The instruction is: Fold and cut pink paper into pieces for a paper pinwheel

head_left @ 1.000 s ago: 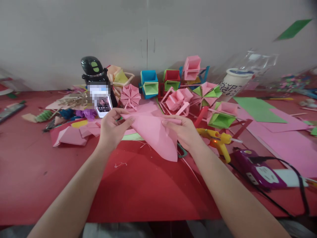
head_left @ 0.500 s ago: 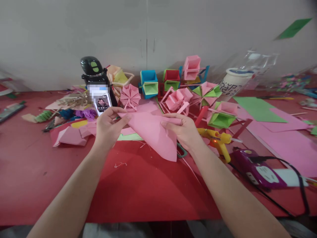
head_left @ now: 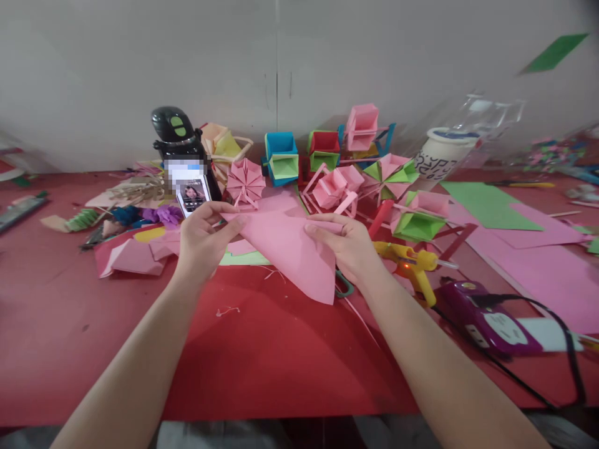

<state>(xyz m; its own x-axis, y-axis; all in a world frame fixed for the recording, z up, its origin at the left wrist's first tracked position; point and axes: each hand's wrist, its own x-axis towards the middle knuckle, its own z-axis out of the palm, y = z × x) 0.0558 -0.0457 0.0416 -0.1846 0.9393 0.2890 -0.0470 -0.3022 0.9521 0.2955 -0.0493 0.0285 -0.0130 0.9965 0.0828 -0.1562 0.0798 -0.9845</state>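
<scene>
A sheet of pink paper (head_left: 292, 252) is stretched between my two hands above the red table, its lower corner hanging toward me. My left hand (head_left: 208, 237) pinches its left corner between thumb and fingers. On the other side my right hand (head_left: 344, 243) grips the upper right part, thumb on the near face and fingers behind. Just past my right wrist lie green-handled scissors (head_left: 345, 284), partly covered by the paper and hand. Behind the sheet sits a pleated pink paper piece (head_left: 246, 182). A phone (head_left: 189, 187) leans against a black figurine (head_left: 175, 128) beyond my left hand.
Folded paper boxes (head_left: 281, 156) on frames line the back. A yellow glue gun (head_left: 414, 265) with a lit orange light and a purple power strip (head_left: 489, 318) with a black cable lie at right, near green paper (head_left: 491, 206) and a white cup (head_left: 442, 153).
Both hands keep their hold on the pink paper and have hardly moved. Nothing else differs visibly.
</scene>
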